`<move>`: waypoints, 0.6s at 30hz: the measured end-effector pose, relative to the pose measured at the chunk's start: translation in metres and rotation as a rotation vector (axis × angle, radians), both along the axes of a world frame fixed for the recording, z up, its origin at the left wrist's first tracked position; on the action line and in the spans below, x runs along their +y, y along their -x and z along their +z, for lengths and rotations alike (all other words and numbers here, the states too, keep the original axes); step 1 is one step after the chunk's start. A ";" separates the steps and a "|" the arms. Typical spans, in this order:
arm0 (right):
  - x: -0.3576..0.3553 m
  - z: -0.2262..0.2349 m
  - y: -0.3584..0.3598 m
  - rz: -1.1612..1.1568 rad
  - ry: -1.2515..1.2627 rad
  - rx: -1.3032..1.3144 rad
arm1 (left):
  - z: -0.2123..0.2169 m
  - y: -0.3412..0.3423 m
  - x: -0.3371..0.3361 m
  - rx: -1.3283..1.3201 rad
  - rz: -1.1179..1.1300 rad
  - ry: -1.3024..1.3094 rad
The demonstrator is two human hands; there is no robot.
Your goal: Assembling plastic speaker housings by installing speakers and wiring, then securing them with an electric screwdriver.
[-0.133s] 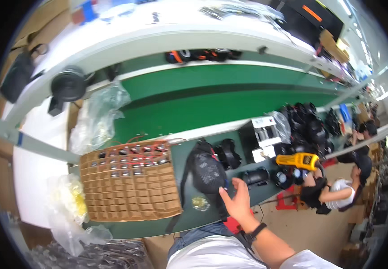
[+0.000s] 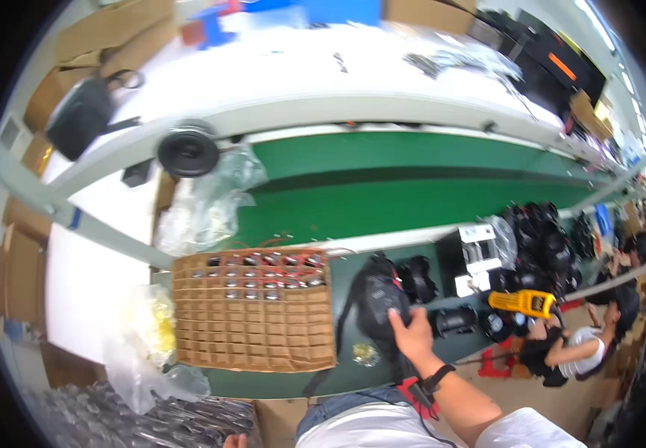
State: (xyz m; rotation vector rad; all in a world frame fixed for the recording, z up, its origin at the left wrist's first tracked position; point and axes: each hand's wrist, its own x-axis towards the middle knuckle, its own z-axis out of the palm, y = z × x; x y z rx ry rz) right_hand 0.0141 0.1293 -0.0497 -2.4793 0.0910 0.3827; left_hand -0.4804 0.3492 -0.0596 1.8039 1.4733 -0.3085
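My right hand (image 2: pixel 414 340), with a black band at the wrist, reaches over the green bench. Its thumb and fingers are apart, at the lower right edge of a black mesh-covered object (image 2: pixel 379 299) with a dark strap. I cannot tell whether it touches that object. Of my left hand (image 2: pixel 235 441) only fingertips show at the lower edge, over clear-wrapped dark items (image 2: pixel 151 420). Left of the mesh object lies a brown cardboard divider tray (image 2: pixel 256 336). Small round metallic parts with red wires (image 2: pixel 263 280) fill its far rows.
A small clear bag of yellowish pieces (image 2: pixel 365 355) lies by the tray. Black rounded items (image 2: pixel 455 319), a white-and-black device (image 2: pixel 479 250) and a yellow handheld tool (image 2: pixel 520 302) stand to the right. A co-worker (image 2: pixel 584 347) sits beyond. A shelf rail (image 2: pixel 323 116) crosses above.
The view has shifted, so the bench appears farther right and lower. My right hand has come closer to the black mesh object. Left fingertips have appeared at the lower edge.
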 end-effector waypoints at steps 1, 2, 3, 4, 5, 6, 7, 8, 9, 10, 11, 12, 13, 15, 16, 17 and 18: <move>0.005 -0.001 -0.004 0.030 0.073 0.017 | 0.016 -0.020 -0.001 -0.026 0.098 0.029; 0.003 -0.011 -0.011 0.082 0.089 0.002 | 0.036 -0.043 -0.009 -0.097 0.132 -0.035; -0.003 -0.024 -0.017 0.139 0.105 -0.012 | 0.058 -0.063 -0.018 -0.163 0.169 -0.102; -0.012 -0.030 -0.019 0.204 -0.080 -0.101 | 0.079 -0.078 -0.024 -0.172 0.156 -0.073; -0.016 -0.036 -0.023 0.265 -0.276 -0.180 | 0.094 -0.084 -0.028 -0.182 0.142 -0.050; -0.010 -0.035 -0.022 0.272 -0.283 -0.175 | 0.096 -0.075 -0.031 -0.171 0.197 -0.089; -0.007 -0.031 -0.018 0.276 -0.285 -0.168 | 0.097 -0.062 -0.034 -0.137 0.164 -0.102; -0.006 -0.030 -0.017 0.282 -0.321 -0.126 | 0.101 -0.049 -0.034 -0.105 0.122 -0.108; -0.005 -0.029 -0.018 0.282 -0.353 -0.088 | 0.106 -0.037 -0.031 -0.100 0.158 -0.135; -0.002 -0.025 -0.015 0.271 -0.363 -0.110 | 0.112 -0.026 -0.029 -0.107 0.208 -0.193; 0.001 -0.023 -0.011 0.256 -0.373 -0.132 | 0.119 -0.016 -0.028 -0.114 0.256 -0.250; 0.002 -0.024 -0.007 0.166 -0.459 -0.109 | 0.128 -0.007 -0.025 -0.118 0.282 -0.272; 0.003 -0.029 -0.003 0.076 -0.547 -0.082 | 0.139 0.001 -0.019 -0.096 0.265 -0.287; 0.004 -0.026 0.012 0.096 -0.581 -0.032 | 0.158 0.025 -0.009 -0.065 0.283 -0.336; 0.004 -0.029 0.021 0.021 -0.423 -0.172 | 0.165 0.033 -0.003 -0.070 0.220 -0.398; -0.011 -0.027 0.016 0.115 -0.313 0.027 | 0.172 0.048 0.000 -0.056 0.172 -0.472; -0.005 0.018 0.040 0.066 -0.302 0.050 | 0.170 0.058 0.004 -0.115 0.143 -0.495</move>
